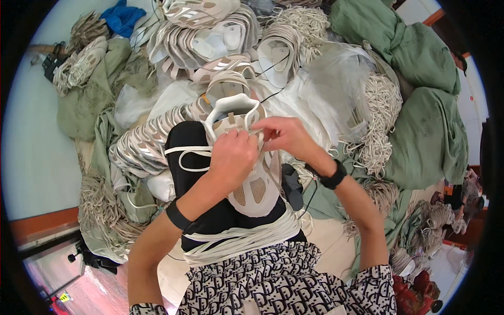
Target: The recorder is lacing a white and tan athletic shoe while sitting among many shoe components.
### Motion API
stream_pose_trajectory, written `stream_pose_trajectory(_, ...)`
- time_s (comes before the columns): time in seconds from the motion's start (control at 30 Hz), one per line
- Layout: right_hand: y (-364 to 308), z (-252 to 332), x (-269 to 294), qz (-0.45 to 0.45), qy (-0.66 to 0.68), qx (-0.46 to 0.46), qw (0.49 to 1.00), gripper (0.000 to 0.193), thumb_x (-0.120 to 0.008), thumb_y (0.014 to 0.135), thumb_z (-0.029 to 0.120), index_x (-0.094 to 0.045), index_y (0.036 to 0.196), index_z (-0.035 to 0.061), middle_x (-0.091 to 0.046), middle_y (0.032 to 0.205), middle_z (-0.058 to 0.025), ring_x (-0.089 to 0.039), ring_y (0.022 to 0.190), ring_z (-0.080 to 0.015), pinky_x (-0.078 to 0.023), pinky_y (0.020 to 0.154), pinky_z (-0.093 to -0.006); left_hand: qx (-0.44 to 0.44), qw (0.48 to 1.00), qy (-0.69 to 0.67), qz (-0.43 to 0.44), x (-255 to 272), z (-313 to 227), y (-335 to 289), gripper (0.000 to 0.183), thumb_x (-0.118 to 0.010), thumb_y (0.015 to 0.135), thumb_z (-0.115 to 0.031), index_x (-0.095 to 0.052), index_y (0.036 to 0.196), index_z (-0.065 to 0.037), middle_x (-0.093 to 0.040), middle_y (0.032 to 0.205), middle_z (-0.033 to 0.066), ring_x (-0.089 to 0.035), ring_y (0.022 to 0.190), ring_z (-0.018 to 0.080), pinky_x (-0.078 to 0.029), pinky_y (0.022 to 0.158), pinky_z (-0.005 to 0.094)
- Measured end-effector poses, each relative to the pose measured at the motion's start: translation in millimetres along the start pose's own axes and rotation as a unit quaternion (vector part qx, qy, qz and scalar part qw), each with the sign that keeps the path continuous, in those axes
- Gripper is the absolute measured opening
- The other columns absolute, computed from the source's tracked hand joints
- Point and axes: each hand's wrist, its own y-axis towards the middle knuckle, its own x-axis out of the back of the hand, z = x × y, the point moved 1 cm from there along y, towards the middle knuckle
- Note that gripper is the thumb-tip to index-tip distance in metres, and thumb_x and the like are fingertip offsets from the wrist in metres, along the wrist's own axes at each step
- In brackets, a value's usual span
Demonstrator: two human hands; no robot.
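A white and beige sneaker upper (255, 195) lies across my black-clad lap, its toe toward me and its collar away. My left hand (234, 156) is closed over the middle of its eyelet rows. From under that hand a white shoelace (193, 149) runs out to the left and curls into a loop. My right hand (287, 137) comes in from the right, its thumb and index finger pinched at the right edge of the lacing. What is between those right fingertips is too small to make out. Both hands touch the upper.
A bundle of white laces (244, 237) lies across my thighs. Left of my lap is a row of nested uppers (142, 139), with stacked uppers (210, 44) beyond. Tangled cords (379, 126), clear plastic sheeting (336, 79) and green cloth sacks (428, 136) fill the right side.
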Motion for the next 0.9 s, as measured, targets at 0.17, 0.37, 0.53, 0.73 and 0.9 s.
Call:
stream_pose_trajectory(0.17,-3.8,-4.4,-3.4,-0.029,0.088,-0.044,0.995,0.023,-0.065,0.062,-0.001,-0.066,0.084,0.0020,-0.061,0.067,-0.0035,-0.053,0.060,-0.0086,-0.043,0.058,-0.0220,0.040,0.992,-0.117,-0.037,2.8,10.1,-1.6,0.010,-0.063,0.068,-0.011,-0.057,0.070,-0.003,-0.053,0.069,0.0084,-0.055,0.065,0.0176,-0.043,0.054,0.0300)
stream_pose_trajectory(0.37,-5.2,-4.1,-7.4,-0.025,0.096,-0.019,0.995,0.025,-0.066,0.065,-0.003,-0.066,0.089,0.0017,-0.061,0.076,-0.0003,-0.052,0.064,-0.0067,-0.042,0.059,-0.0207,0.283,0.745,-0.550,0.250,38.5,48.6,4.0,0.016,-0.058,0.082,-0.017,-0.062,0.084,-0.001,-0.053,0.065,-0.0016,-0.047,0.058,0.0049,-0.038,0.053,0.0184)
stream_pose_trajectory(0.53,10.4,11.3,-19.5,0.049,0.146,-0.056,0.986,0.024,-0.068,0.061,0.001,-0.066,0.086,0.0004,-0.060,0.072,-0.0001,-0.051,0.059,-0.0060,-0.042,0.055,-0.0204,0.238,0.748,-0.550,0.287,47.1,56.4,16.0,0.016,-0.056,0.084,-0.016,-0.061,0.084,-0.002,-0.053,0.065,-0.0023,-0.047,0.057,0.0048,-0.038,0.053,0.0182)
stream_pose_trajectory(0.73,8.9,5.6,-10.1,0.125,0.218,-0.170,0.953,0.008,-0.068,0.067,0.006,-0.066,0.073,0.0021,-0.056,0.057,0.0009,-0.046,0.045,-0.0025,-0.030,0.040,-0.0171,0.221,0.781,-0.525,0.256,45.6,51.8,22.9,0.013,-0.055,0.080,-0.013,-0.061,0.082,-0.002,-0.054,0.064,-0.0007,-0.049,0.059,0.0048,-0.040,0.054,0.0204)
stream_pose_trajectory(0.9,3.1,1.8,-1.8,0.116,0.265,-0.197,0.937,0.007,-0.069,0.067,0.009,-0.065,0.068,0.0035,-0.055,0.054,0.0015,-0.045,0.046,-0.0035,-0.029,0.042,-0.0181,0.091,0.954,-0.250,0.140,35.4,62.9,3.2,0.009,-0.055,0.079,-0.010,-0.061,0.083,-0.005,-0.058,0.074,0.0061,-0.057,0.060,0.0165,-0.046,0.056,0.0272)
